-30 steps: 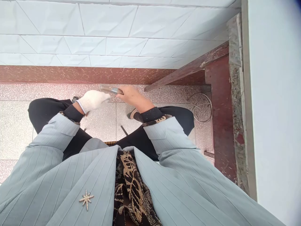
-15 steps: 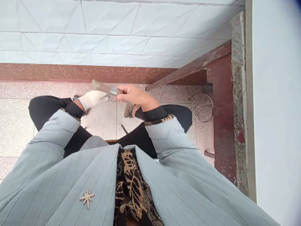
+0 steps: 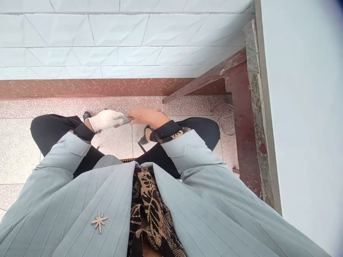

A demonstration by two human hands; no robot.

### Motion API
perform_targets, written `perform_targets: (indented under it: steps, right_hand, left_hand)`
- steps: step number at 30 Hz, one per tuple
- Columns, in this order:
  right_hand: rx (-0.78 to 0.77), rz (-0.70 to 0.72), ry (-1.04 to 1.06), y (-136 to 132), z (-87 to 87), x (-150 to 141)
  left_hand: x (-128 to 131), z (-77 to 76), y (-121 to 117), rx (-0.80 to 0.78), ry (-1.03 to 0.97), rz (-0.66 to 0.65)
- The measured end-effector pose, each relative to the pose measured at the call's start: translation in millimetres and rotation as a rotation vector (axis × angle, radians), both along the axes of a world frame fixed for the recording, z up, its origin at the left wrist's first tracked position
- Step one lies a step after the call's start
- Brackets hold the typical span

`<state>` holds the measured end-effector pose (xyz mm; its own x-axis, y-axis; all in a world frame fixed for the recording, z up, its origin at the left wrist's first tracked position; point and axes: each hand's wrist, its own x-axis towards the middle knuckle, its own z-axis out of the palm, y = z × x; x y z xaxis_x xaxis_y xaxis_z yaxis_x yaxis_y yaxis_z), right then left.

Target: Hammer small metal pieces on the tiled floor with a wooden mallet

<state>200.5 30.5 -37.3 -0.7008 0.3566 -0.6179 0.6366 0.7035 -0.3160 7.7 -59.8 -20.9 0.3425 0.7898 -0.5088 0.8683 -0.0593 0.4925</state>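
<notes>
My left hand [image 3: 107,119] wears a white knit glove and is closed around the bristle end of a paintbrush [image 3: 123,121], of which only the metal ferrule shows between the hands. My bare right hand [image 3: 143,116] grips the brush's handle end, fingers wrapped round it. Both hands meet in front of my knees, just above the speckled floor tiles. The bristles are hidden inside the glove.
A dark red skirting [image 3: 93,87] runs under a white tiled wall [image 3: 120,39]. A dark wooden door frame [image 3: 241,117] stands at right beside a pale wall [image 3: 302,107]. A loop of wire [image 3: 223,119] lies on the floor by the frame. My shoes show by my knees.
The brush stood free above the hands with bristles to the left; now it is lower and my gloved left hand has closed over the bristle end. The view shifted slightly.
</notes>
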Motion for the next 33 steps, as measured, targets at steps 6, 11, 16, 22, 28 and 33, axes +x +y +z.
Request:
perform_targets:
  steps: [6,11,16,22,28,33]
  right_hand:
    - [-0.419,0.052,0.305,12.0,29.8,14.4]
    - [-0.225,-0.358,0.483,16.9,44.4,17.2]
    - [0.002,-0.518,0.421,16.4,36.8,3.9]
    - [0.125,-0.231,0.108,9.9,18.0,0.8]
    - [-0.253,0.119,0.082,-1.2,19.1,-0.2]
    - [-0.374,-0.011,0.376,8.9,34.2,12.2]
  left_hand:
    - [-11.4,-4.3,8.6,0.1,0.097,0.043]
    - [5.8,-17.2,4.6,0.079,0.075,0.042]
    - [21.7,-15.2,-0.4,0.004,0.074,-0.101]
    - [19.9,-8.4,-1.5,0.117,0.319,-0.185]
    - [3.7,-11.2,4.5,0.159,0.346,-0.103]
    - [0.5,-21.0,1.8,0.151,0.204,-0.034]
